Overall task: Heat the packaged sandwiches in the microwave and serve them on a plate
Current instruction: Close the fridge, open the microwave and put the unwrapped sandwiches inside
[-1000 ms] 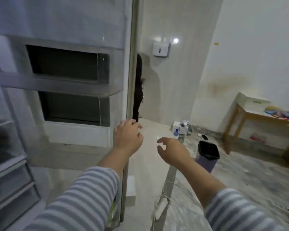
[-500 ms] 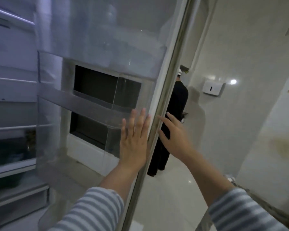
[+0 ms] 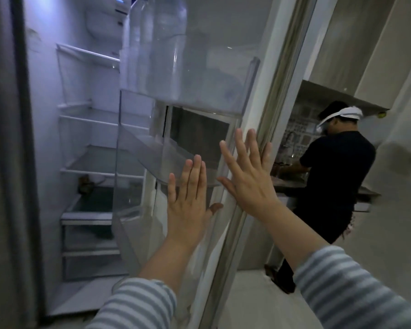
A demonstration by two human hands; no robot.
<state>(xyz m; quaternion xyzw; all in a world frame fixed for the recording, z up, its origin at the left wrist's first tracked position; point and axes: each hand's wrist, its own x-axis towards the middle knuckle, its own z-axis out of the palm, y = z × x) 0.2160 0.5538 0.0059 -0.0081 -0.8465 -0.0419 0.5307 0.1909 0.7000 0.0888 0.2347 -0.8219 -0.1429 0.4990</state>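
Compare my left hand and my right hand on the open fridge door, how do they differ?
The left hand lies flat on the clear plastic door bin, fingers together; the right hand sits higher, at the white fridge door's edge, fingers spread. The left thumb shows through the plastic; the right thumb points left. Both are open, fingers straight, in grey-striped sleeves.
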